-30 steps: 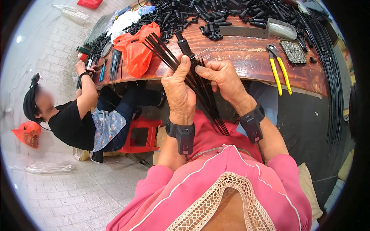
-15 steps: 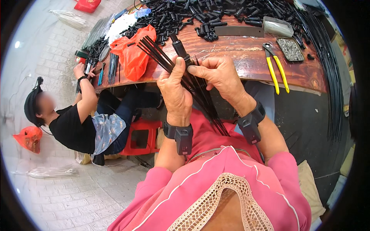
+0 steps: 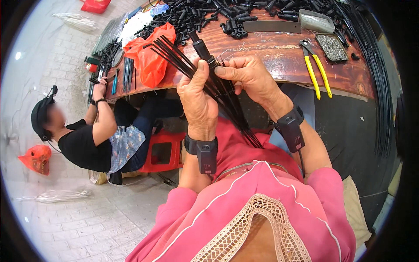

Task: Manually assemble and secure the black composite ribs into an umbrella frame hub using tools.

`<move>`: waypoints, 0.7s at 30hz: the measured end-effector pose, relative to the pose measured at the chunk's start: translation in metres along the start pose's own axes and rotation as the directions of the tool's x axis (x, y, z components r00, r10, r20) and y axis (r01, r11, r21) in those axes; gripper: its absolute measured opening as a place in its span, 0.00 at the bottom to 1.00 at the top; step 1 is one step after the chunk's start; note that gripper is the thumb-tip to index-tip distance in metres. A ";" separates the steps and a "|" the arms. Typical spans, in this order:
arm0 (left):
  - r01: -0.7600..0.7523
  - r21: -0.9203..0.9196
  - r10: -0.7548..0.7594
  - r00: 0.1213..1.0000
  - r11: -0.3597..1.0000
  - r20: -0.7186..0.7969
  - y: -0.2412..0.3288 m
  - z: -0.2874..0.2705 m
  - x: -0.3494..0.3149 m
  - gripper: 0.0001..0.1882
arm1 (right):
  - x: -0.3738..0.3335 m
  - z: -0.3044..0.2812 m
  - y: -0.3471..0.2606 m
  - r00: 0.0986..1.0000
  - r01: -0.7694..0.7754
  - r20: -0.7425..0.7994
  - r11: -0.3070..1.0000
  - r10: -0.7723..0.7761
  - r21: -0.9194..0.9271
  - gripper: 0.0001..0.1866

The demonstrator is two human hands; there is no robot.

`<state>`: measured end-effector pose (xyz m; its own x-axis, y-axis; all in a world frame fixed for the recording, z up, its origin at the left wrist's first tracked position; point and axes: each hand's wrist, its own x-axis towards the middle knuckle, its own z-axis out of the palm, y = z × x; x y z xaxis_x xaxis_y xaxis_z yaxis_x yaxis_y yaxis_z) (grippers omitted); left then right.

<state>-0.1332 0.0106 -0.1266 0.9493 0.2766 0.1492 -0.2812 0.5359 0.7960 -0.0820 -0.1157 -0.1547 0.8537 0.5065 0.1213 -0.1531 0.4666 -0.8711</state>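
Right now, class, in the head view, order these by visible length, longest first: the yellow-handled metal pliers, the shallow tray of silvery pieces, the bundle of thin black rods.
1. Bundle of thin black rods, partly covered, nearer the camera
2. Yellow-handled metal pliers
3. Shallow tray of silvery pieces
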 end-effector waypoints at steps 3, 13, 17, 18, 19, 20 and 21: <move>-0.006 0.034 0.007 1.000 0.999 -0.029 0.000 -0.001 -0.001 0.09 | -0.001 0.000 -0.001 1.000 -0.024 0.009 1.000 0.024 -0.002 0.12; -0.080 0.135 0.091 0.992 0.988 -0.082 -0.003 0.007 0.000 0.07 | -0.002 0.005 -0.002 0.998 0.036 -0.042 0.986 -0.043 -0.161 0.14; -0.038 0.198 0.056 0.995 0.979 -0.086 0.002 0.018 0.006 0.07 | -0.001 0.003 0.000 0.997 0.041 -0.059 0.988 -0.050 -0.152 0.14; -0.037 0.200 0.055 0.995 0.979 -0.086 0.004 0.019 0.008 0.07 | -0.001 0.002 0.001 0.997 0.040 -0.059 0.988 -0.050 -0.150 0.14; -0.003 0.196 0.021 0.996 0.981 -0.089 0.005 0.020 0.009 0.06 | 0.000 0.002 0.002 0.996 0.046 -0.064 0.989 -0.055 -0.142 0.13; 0.030 0.191 -0.013 0.996 0.981 -0.091 0.007 0.020 0.011 0.06 | 0.000 0.001 0.002 0.996 0.052 -0.070 0.990 -0.062 -0.134 0.12; 0.032 0.195 -0.014 0.996 0.980 -0.089 0.006 0.017 0.014 0.06 | 0.000 0.002 0.001 0.995 0.054 -0.072 0.990 -0.063 -0.131 0.12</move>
<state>-0.1190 0.0042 -0.1102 0.9370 0.3388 0.0847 -0.2183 0.3790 0.8993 -0.0835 -0.1138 -0.1541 0.8954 0.4221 0.1416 -0.0407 0.3943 -0.9181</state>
